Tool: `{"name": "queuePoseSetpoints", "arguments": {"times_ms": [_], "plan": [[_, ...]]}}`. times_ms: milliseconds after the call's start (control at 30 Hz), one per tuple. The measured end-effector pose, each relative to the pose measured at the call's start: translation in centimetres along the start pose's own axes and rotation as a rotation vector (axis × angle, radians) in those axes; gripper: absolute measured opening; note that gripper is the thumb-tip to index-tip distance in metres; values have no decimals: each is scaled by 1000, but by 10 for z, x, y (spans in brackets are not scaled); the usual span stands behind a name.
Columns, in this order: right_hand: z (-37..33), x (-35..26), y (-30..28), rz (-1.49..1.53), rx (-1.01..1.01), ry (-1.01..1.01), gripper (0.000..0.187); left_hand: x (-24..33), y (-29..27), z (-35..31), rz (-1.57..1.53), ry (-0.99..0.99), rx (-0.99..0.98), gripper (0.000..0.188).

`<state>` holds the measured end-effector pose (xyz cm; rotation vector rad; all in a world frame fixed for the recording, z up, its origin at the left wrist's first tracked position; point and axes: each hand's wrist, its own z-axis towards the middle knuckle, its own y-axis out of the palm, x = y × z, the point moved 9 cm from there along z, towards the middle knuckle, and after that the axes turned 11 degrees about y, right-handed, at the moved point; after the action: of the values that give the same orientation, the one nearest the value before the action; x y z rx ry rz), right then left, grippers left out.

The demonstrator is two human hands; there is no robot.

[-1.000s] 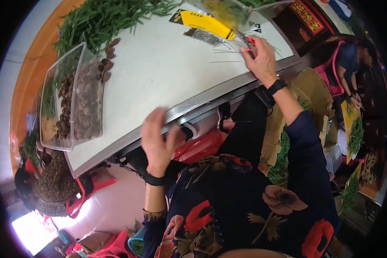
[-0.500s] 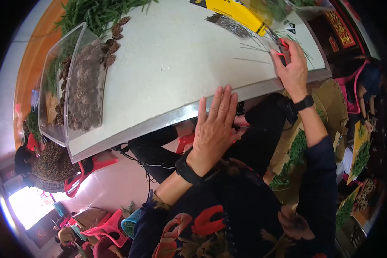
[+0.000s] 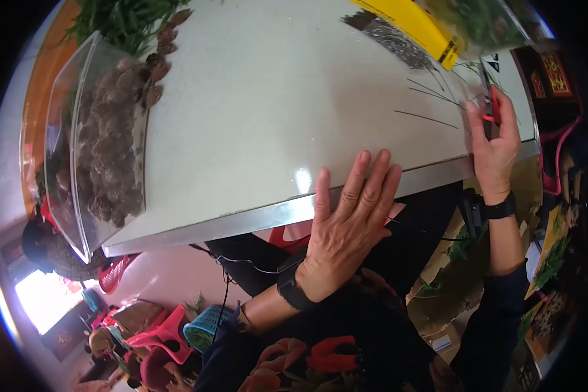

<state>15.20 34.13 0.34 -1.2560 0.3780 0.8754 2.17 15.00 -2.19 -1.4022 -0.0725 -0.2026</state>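
Since 0.5 s earlier, left hand (image 3: 346, 225) slid right along the table (image 3: 255, 104) edge, fingers spread flat, holding nothing. Right hand (image 3: 493, 140) clamped red scissors (image 3: 490, 104) beside thin stems (image 3: 431, 98); steady, small snips seemed wisest.

The heap of green leafy stalks (image 3: 121, 19) at the far left of the white surface (image 3: 268, 111) runs off the top edge, as does the clear plastic bag with a yellow strip (image 3: 438, 29) at the far right. Of the red-handled scissors (image 3: 490, 98) in the right hand (image 3: 493, 147), the fingers cover most of the grip, and the brown lumps (image 3: 108, 157) behind the clear plastic tray wall (image 3: 78, 130) are too blurred to tell apart.
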Motion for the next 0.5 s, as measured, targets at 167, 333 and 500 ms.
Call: {"name": "queuePoseSetpoints", "arguments": {"times_ms": [167, 333, 500], "plan": [[4, 18, 5, 89, -95, 42, 39, -36, -8, -31, -21, -69, -146, 89], [7, 34, 2, -8, -84, -16, 38, -109, -33, -100, 19, -255, -203, 97], [11, 37, 7, -47, -103, -20, 37, -180, -67, -188, 87, -423, -86, 96]]}}
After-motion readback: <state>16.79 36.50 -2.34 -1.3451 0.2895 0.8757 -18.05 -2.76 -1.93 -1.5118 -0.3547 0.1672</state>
